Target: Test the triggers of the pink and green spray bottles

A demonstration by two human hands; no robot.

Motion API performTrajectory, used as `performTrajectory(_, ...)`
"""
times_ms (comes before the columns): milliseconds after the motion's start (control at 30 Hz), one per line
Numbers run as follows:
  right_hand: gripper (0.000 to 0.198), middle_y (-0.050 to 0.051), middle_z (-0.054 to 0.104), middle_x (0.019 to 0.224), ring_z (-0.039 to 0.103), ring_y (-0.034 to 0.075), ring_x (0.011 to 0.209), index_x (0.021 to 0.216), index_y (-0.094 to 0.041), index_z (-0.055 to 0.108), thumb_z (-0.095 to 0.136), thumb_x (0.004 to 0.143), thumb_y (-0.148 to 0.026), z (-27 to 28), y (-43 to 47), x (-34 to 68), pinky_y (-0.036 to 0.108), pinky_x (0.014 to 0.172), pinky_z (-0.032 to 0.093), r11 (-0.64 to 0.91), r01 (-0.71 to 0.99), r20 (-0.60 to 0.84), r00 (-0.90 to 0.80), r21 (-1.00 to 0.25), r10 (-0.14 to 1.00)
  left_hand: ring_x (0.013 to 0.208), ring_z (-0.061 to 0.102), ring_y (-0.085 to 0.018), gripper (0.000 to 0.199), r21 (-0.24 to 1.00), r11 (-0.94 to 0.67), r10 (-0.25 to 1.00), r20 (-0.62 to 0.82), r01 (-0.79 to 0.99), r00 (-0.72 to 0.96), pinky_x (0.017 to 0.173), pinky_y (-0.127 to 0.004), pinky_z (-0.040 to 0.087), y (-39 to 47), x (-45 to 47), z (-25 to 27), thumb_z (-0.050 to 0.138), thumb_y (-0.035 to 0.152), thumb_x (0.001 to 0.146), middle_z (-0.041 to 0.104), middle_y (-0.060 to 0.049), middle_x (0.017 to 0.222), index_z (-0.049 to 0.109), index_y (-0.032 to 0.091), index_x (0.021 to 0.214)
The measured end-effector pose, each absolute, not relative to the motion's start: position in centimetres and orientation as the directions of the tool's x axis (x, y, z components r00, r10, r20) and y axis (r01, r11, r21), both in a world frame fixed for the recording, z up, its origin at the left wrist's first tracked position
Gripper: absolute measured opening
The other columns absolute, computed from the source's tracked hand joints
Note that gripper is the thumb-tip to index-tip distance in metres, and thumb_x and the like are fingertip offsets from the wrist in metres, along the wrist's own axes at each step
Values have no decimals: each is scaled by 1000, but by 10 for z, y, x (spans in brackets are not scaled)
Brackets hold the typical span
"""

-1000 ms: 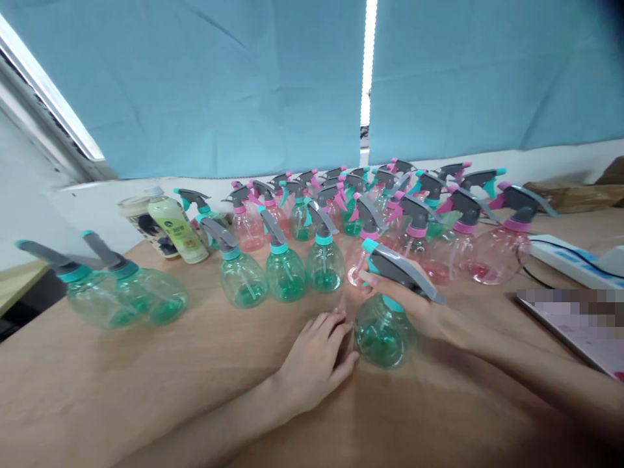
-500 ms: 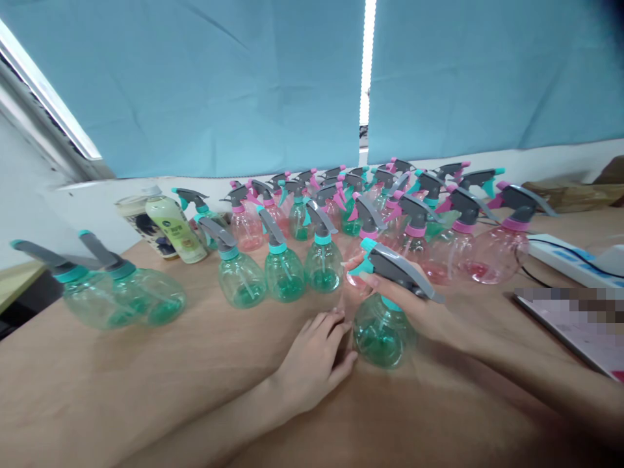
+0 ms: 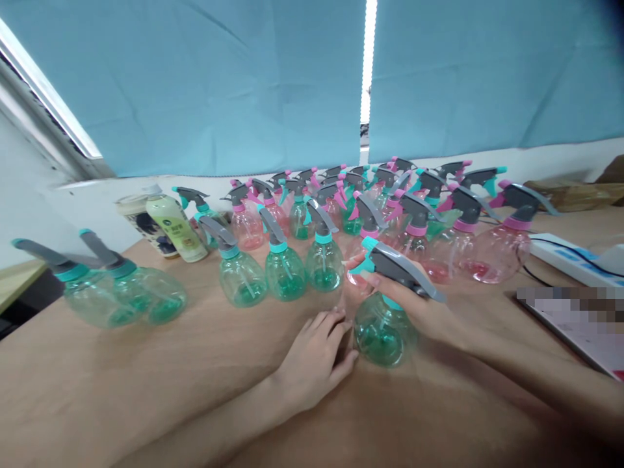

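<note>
A green spray bottle (image 3: 383,338) with a grey and turquoise trigger head stands upright on the table in front of me. My right hand (image 3: 414,296) is wrapped round its neck and trigger, the fingers partly hidden behind the head. Close by on the left, my left hand (image 3: 316,357) lies palm down on the tabletop, fingers stretched and slightly bent, holding nothing; whether its fingertips touch the bottle I cannot tell. Green liquid shows at the bottom of the bottle. Behind the hands stands a row of green spray bottles (image 3: 285,276).
Pink and green spray bottles (image 3: 448,253) crowd the back of the wooden table (image 3: 121,390). Two green bottles (image 3: 160,302) stand at the left. A pale green bottle (image 3: 180,231) leans near a printed cup (image 3: 146,224). At the right are a power strip (image 3: 560,253) and a flat, partly blurred object (image 3: 565,325).
Almost nothing differs. The view has shifted very slightly; both hands and the held spray bottle keep their places.
</note>
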State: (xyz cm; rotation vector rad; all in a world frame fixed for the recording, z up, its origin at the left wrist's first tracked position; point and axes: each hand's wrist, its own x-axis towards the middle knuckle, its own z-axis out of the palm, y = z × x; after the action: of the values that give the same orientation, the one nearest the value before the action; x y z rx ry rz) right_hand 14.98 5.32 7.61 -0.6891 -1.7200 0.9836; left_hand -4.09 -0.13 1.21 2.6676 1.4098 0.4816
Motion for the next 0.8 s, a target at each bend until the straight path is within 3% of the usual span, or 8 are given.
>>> performTrajectory(233, 6, -4, 55, 76, 49, 13, 67, 91, -30, 62, 59, 89, -35, 76, 54, 149, 25, 64, 44, 527, -24, 501, -350, -849, 791, 122, 50, -30, 32, 230, -569, 820, 232, 790, 523, 101, -46, 42, -2, -41, 13, 62, 25, 90, 56, -15, 130, 56, 11, 118)
performTrajectory(467, 17, -5, 39, 66, 35, 12, 56, 78, -25, 49, 54, 89, -38, 80, 54, 151, 26, 52, 33, 547, 80, 492, -346, -833, 799, 123, 50, -30, 31, 227, -574, 816, 239, 787, 527, 102, -46, 42, -2, -41, 13, 61, 26, 91, 56, -15, 131, 56, 12, 119)
performTrajectory(633, 28, -5, 36, 65, 34, 11, 55, 69, -24, 41, 55, 88, -39, 83, 54, 149, 26, 53, 33, 537, 128, 475, -326, -834, 817, 122, 50, -30, 32, 227, -568, 820, 233, 791, 522, 101, -46, 42, -1, -41, 13, 62, 26, 91, 56, -15, 130, 56, 12, 119)
performTrajectory(800, 27, -5, 41, 64, 39, 12, 55, 71, -24, 47, 58, 86, -43, 82, 52, 148, 27, 53, 35, 517, 104, 468, -304, -850, 830, 121, 50, -31, 32, 228, -571, 818, 237, 788, 524, 101, -46, 42, -1, -41, 14, 62, 25, 90, 56, -15, 130, 56, 11, 119)
